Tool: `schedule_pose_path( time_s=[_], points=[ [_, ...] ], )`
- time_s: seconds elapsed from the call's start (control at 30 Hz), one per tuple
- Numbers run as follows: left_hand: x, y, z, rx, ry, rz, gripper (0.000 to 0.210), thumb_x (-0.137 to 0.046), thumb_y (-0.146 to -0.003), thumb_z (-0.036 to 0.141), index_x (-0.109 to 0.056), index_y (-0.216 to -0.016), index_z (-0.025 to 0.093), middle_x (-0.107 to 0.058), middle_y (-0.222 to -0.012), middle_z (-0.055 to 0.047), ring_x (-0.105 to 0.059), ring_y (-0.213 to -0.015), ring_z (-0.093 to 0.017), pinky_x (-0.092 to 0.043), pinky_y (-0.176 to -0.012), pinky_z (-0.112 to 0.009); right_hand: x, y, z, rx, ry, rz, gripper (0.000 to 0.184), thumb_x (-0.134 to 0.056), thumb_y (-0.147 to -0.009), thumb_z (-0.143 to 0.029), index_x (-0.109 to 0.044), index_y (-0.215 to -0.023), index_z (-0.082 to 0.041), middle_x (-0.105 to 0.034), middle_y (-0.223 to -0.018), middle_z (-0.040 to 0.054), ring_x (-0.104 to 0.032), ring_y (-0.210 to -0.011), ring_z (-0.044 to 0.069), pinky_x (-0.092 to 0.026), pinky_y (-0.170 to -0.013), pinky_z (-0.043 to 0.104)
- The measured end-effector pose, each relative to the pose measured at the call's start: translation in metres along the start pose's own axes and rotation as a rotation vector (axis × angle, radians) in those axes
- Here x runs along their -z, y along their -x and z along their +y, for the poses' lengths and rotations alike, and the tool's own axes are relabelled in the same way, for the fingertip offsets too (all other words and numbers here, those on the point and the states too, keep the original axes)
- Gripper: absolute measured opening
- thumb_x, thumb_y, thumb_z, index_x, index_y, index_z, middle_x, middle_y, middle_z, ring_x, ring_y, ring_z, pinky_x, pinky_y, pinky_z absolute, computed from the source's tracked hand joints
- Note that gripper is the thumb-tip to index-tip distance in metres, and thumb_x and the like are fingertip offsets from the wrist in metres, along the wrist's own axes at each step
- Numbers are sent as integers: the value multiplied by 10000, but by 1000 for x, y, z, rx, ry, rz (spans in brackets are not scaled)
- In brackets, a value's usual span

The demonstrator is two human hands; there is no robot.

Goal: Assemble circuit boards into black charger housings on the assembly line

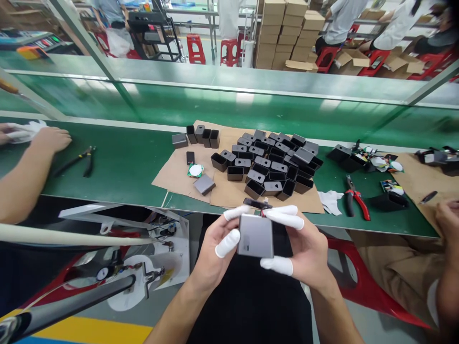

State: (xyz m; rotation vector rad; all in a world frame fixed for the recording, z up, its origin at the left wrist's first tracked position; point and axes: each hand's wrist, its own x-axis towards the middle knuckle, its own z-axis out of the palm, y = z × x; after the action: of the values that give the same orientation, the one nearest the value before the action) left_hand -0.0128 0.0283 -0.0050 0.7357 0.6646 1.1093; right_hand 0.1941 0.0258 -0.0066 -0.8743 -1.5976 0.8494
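Between my two hands, in front of the bench edge, is a grey box-shaped housing (256, 236) with a black end piece (257, 204) and a bit of red at its top. My left hand (218, 246) grips the housing's left side with thumb and finger. On the right side, my right hand (301, 241) holds it, thumb low and fingers at the top by the black piece. White finger cots cover several fingertips. Beyond, many dark open housings (263, 177) stand on brown paper (229, 188). A round white part on a green circuit board (195, 170) lies left of them, near a grey housing (204, 185).
Red-handled pliers (356, 198) and a white cloth (330, 202) lie to the right, near housings with loose boards (373, 157). Black pliers (86, 161) lie left. Co-workers' hands (52, 139) show at both sides. A green ledge (244, 110) runs behind.
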Motion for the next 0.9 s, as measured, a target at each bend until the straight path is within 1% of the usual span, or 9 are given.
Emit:
schedule_pose_path(
  time_s=[0.07, 0.13, 0.23, 0.33, 0.4, 0.57, 0.67, 0.77, 0.9],
  points=[
    [-4, -1, -6, -24, 9, 127, 412, -807, -929, 447, -714, -1283, 258, -790, -1210, -104, -769, -1151, -293, -628, -1014, -452, -2, 0, 10, -55, -30, 57, 706, -1004, -733, -360, -720, -1376, -297, -729, -1246, 105, -695, -1159, 321, -625, -995, 526],
    [-8, -1, -14, -21, 8, 208, 338, -766, -970, 446, -723, -1243, 252, -776, -1238, -92, -757, -1165, -264, -613, -1043, -437, -7, -2, 19, -134, -82, 122, 615, -966, -781, -424, -743, -1338, -293, -730, -1192, 85, -717, -1080, 284, -647, -951, 479],
    [-12, 2, -25, -21, -7, 235, 335, -770, -966, 457, -721, -1208, 230, -737, -1291, -97, -736, -1185, -259, -600, -1070, -450, -16, -6, 26, -296, -134, 236, 427, -874, -876, -479, -782, -1236, -271, -757, -1078, 59, -740, -933, 225, -659, -859, 391],
    [-14, 7, -34, -43, -18, 272, 386, -893, -853, 390, -709, -1146, 220, -722, -1258, -78, -753, -1100, -237, -604, -1060, -441, -22, -12, 23, -409, -166, 289, 331, -828, -915, -511, -804, -1120, -252, -790, -981, 47, -760, -888, 213, -654, -824, 351],
    [-17, 10, -38, -41, -6, 316, 446, -933, -803, 348, -686, -1155, 227, -723, -1238, -69, -760, -1072, -227, -606, -1053, -430, -22, -16, 19, -432, -175, 277, 328, -818, -921, -524, -808, -1094, -246, -796, -955, 46, -767, -887, 212, -654, -820, 342],
    [-28, 17, -39, -26, 0, 361, 595, -962, -742, 347, -661, -1239, 222, -713, -1278, -110, -740, -1170, -281, -603, -1054, -449, -20, -27, 9, -431, -166, 234, 369, -835, -892, -544, -801, -1088, -233, -791, -942, 48, -766, -838, 205, -658, -772, 331],
    [-34, 21, -40, -44, -8, 391, 596, -967, -726, 361, -660, -1219, 226, -704, -1281, -114, -728, -1194, -296, -617, -1009, -434, -20, -32, 4, -424, -184, 200, 367, -834, -894, -533, -786, -1091, -228, -787, -940, 42, -765, -825, 196, -661, -760, 326],
    [-36, 23, -42, -74, -9, 429, 585, -973, -719, 371, -659, -1196, 247, -706, -1250, -91, -724, -1194, -289, -627, -977, -407, -22, -36, 1, -428, -198, 179, 362, -831, -899, -528, -778, -1089, -226, -785, -915, 34, -767, -817, 192, -664, -772, 331],
    [-37, 24, -46, -89, -3, 462, 557, -967, -737, 364, -661, -1192, 266, -709, -1226, -66, -724, -1185, -272, -616, -1022, -417, -25, -38, -1, -436, -198, 189, 342, -854, -884, -504, -787, -1079, -231, -789, -913, 31, -775, -817, 192, -662, -788, 331]
  ],
)
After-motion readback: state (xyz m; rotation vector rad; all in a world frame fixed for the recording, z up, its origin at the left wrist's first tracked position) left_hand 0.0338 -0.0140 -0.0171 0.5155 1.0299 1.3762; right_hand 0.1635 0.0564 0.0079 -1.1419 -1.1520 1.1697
